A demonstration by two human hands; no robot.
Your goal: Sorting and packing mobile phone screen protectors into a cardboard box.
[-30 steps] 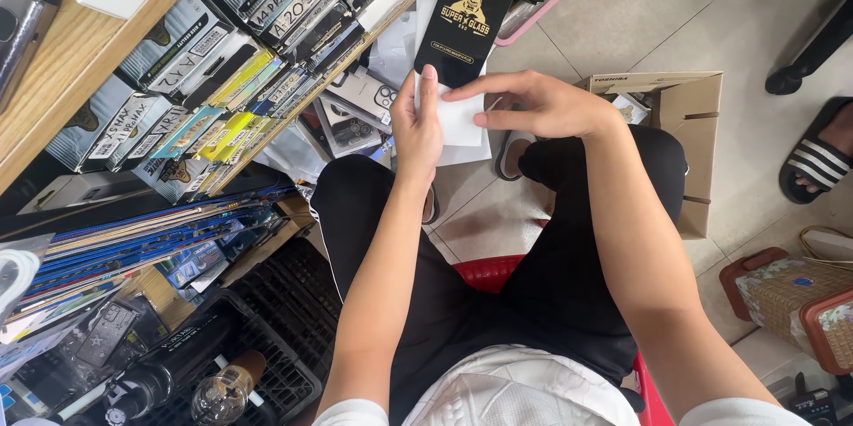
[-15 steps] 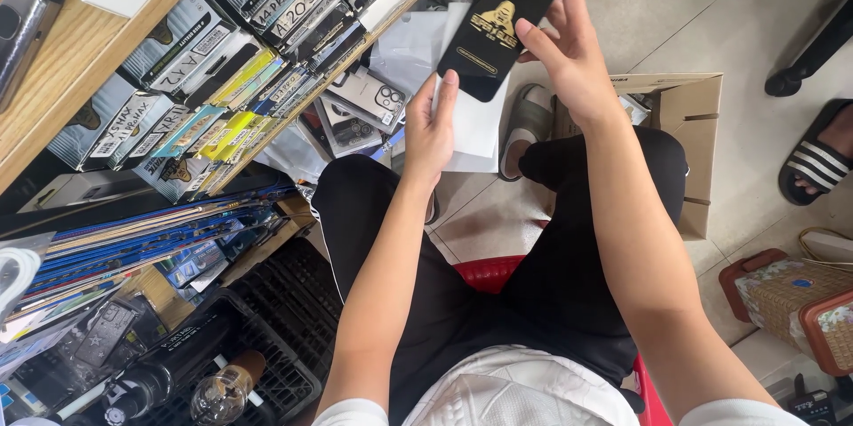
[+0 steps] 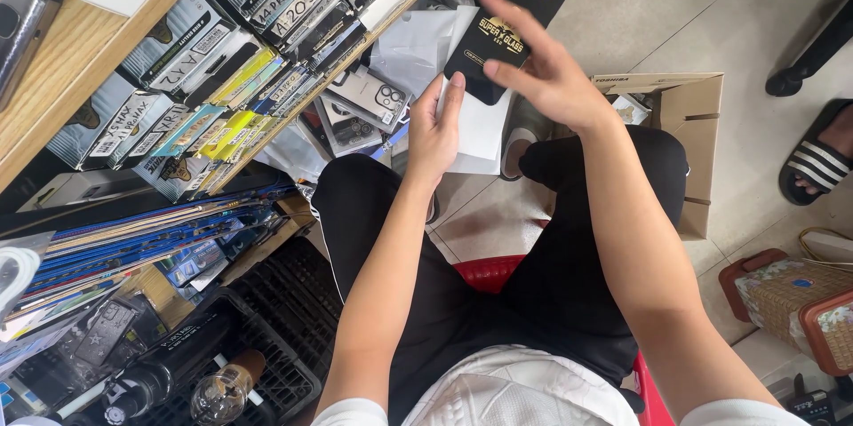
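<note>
My left hand holds a flat white packet upright in front of my knees. My right hand is raised just above it, fingers spread, gripping a black flat package with gold print by its lower edge. The black package overlaps the top of the white packet. I sit on a red stool in black trousers.
A wooden shelf at left holds rows of boxed phone accessories, with more packets stacked below. A cardboard box stands by my right knee. A person's sandalled foot and woven baskets are at right.
My right hand lifted off the white packet, took hold of the black package and has turned it flatter, closer over the white packet. My left hand stayed put.
</note>
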